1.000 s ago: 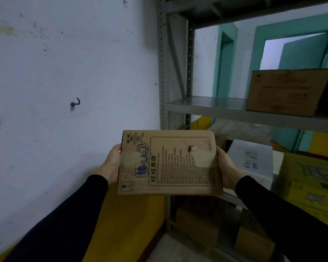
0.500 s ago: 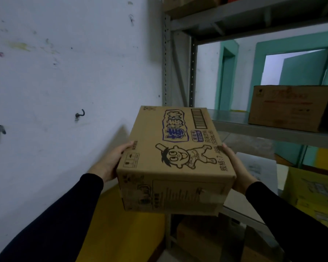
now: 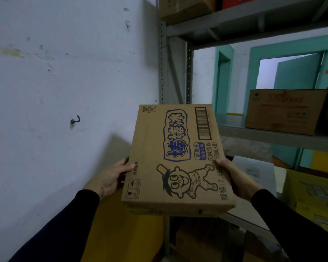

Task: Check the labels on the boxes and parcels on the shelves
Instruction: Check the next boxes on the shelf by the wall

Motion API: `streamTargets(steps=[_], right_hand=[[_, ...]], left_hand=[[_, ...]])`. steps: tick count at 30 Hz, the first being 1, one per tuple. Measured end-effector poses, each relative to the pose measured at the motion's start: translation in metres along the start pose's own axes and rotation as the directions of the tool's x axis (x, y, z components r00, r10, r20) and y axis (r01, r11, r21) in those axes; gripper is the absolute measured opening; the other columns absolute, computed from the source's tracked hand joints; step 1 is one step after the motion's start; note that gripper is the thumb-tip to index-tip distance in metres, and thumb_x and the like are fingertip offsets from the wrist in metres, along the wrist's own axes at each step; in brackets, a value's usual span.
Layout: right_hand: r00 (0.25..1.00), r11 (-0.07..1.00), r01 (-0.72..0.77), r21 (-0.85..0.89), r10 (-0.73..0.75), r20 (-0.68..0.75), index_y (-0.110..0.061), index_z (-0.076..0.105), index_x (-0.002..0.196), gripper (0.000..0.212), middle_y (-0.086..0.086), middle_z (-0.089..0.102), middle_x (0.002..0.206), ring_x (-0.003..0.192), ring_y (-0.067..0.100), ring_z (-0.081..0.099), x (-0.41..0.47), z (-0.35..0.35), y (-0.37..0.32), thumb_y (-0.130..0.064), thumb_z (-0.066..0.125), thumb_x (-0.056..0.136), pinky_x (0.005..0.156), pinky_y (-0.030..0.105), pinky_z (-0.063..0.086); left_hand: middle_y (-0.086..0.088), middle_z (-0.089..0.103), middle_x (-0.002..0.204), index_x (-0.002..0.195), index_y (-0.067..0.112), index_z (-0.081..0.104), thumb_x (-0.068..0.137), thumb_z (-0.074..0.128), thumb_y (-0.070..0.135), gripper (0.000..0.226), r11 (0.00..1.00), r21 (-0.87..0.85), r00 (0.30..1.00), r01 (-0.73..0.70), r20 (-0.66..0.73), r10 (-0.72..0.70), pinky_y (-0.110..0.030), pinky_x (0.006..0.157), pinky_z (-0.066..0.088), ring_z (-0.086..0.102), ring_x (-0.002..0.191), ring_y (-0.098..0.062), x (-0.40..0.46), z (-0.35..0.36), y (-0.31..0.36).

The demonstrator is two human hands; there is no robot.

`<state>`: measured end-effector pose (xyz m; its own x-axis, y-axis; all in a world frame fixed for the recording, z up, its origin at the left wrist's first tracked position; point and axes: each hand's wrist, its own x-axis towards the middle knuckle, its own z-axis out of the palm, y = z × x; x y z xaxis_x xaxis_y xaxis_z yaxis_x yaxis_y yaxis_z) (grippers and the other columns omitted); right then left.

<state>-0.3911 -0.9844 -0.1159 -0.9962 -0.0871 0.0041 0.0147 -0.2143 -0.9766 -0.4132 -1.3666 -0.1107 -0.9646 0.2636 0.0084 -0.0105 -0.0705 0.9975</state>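
White wall (image 3: 64, 82) with a metal hook (image 3: 75, 121), teal door frame (image 3: 254, 59), open teal door (image 3: 299, 72)

A brown carton (image 3: 284, 111) sits on the grey shelf (image 3: 254, 135).

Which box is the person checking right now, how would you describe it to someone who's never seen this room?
Start at the grey metal shelf rack beside the white wall. In front of its near post, the left hand and right hand hold a flat brown box by its sides. Unlike the plain brown box on the shelf, it shows a cartoon boy, purple lettering and a barcode.
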Motion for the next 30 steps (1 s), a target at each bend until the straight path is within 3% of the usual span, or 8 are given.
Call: streamTargets(steps=[8, 12, 14, 16, 20, 23, 27, 30], right_hand=[[0.999, 0.999, 0.041, -0.015, -0.041, -0.015, -0.021, 0.054, 0.129, 0.034, 0.016, 0.074, 0.109, 0.092, 0.033, 0.074, 0.002, -0.001, -0.003, -0.024, 0.058, 0.095, 0.064, 0.04, 0.062], [0.991, 0.989, 0.134, -0.054, -0.134, -0.002, -0.027, 0.052, 0.137, 0.052, 0.012, 0.073, 0.117, 0.103, 0.032, 0.072, 0.001, -0.007, -0.007, -0.02, 0.062, 0.086, 0.077, 0.045, 0.06], [0.983, 0.983, 0.18, -0.043, -0.181, -0.02, -0.028, 0.05, 0.14, 0.052, 0.007, 0.073, 0.116, 0.102, 0.028, 0.071, -0.004, -0.007, -0.014, -0.012, 0.057, 0.092, 0.082, 0.042, 0.055], [0.982, 0.983, 0.183, 0.013, -0.183, -0.056, -0.024, 0.055, 0.134, 0.035, 0.002, 0.076, 0.091, 0.083, 0.026, 0.069, -0.007, -0.009, -0.024, -0.016, 0.042, 0.103, 0.076, 0.039, 0.05], [0.994, 1.0, -0.001, 0.028, 0.004, -0.112, -0.021, 0.07, 0.112, 0.06, 0.012, 0.076, 0.089, 0.093, 0.036, 0.067, -0.006, -0.003, -0.032, -0.064, 0.03, 0.1, 0.084, 0.052, 0.05], [0.982, 1.0, 0.012, -0.021, -0.016, -0.186, -0.008, 0.063, 0.085, 0.045, 0.02, 0.069, 0.088, 0.082, 0.035, 0.065, -0.007, 0.007, -0.018, -0.039, 0.039, 0.105, 0.079, 0.047, 0.052], [0.981, 0.999, 0.054, 0.001, -0.053, -0.188, -0.008, 0.059, 0.086, 0.026, 0.016, 0.067, 0.082, 0.078, 0.032, 0.064, -0.008, 0.005, -0.006, -0.02, 0.043, 0.104, 0.073, 0.043, 0.051], [0.986, 0.998, 0.051, -0.041, -0.057, -0.155, -0.011, 0.056, 0.087, 0.023, 0.011, 0.068, 0.075, 0.072, 0.025, 0.064, -0.008, 0.004, -0.001, -0.015, 0.043, 0.104, 0.066, 0.038, 0.048]], left_hand=[[-0.025, 0.061, 0.13, 0.134, 0.02, 0.06, 0.062, 0.086, 0.027, 0.077, 0.998, -0.054, 1.0, -0.015, 0.005, 0.015, -0.062, 0.108, 0.039, 0.06, 0.114, -0.038, 0.009, -0.002, 0.009], [-0.017, 0.066, 0.123, 0.134, 0.015, 0.056, 0.067, 0.074, 0.012, 0.069, 0.997, -0.029, 0.997, -0.068, -0.041, 0.067, -0.045, 0.082, 0.053, 0.065, 0.105, -0.029, 0.011, 0.006, 0.021], [-0.017, 0.063, 0.124, 0.135, 0.014, 0.055, 0.076, 0.073, 0.027, 0.063, 0.994, -0.088, 0.993, -0.071, -0.099, 0.062, -0.045, 0.089, 0.048, 0.061, 0.113, -0.035, 0.017, 0.005, 0.028], [-0.018, 0.062, 0.126, 0.133, 0.024, 0.056, 0.088, 0.053, 0.064, 0.06, 0.984, -0.18, 0.987, 0.003, -0.16, -0.032, -0.052, 0.103, 0.04, 0.058, 0.117, -0.038, 0.023, 0.004, 0.036], [-0.018, 0.071, 0.108, 0.11, 0.028, 0.067, 0.072, 0.04, 0.093, 0.08, 0.973, -0.145, 0.966, 0.177, -0.164, -0.2, -0.055, 0.092, 0.047, 0.063, 0.103, -0.04, 0.029, 0.009, 0.042], [-0.014, 0.071, 0.09, 0.085, 0.025, 0.076, 0.08, 0.047, 0.082, 0.063, 0.986, -0.051, 0.986, 0.157, -0.05, -0.159, -0.043, 0.075, 0.053, 0.064, 0.085, -0.031, 0.019, 0.027, 0.036], [-0.006, 0.07, 0.077, 0.065, 0.025, 0.076, 0.096, 0.042, 0.057, 0.056, 0.992, -0.113, 0.996, 0.052, -0.072, -0.06, -0.034, 0.066, 0.046, 0.068, 0.059, -0.017, 0.019, 0.029, 0.036], [-0.011, 0.075, 0.094, 0.089, 0.02, 0.077, 0.097, 0.034, 0.065, 0.063, 0.993, -0.121, 0.992, 0.017, -0.124, -0.032, -0.038, 0.073, 0.049, 0.074, 0.073, -0.021, 0.024, 0.023, 0.05]])
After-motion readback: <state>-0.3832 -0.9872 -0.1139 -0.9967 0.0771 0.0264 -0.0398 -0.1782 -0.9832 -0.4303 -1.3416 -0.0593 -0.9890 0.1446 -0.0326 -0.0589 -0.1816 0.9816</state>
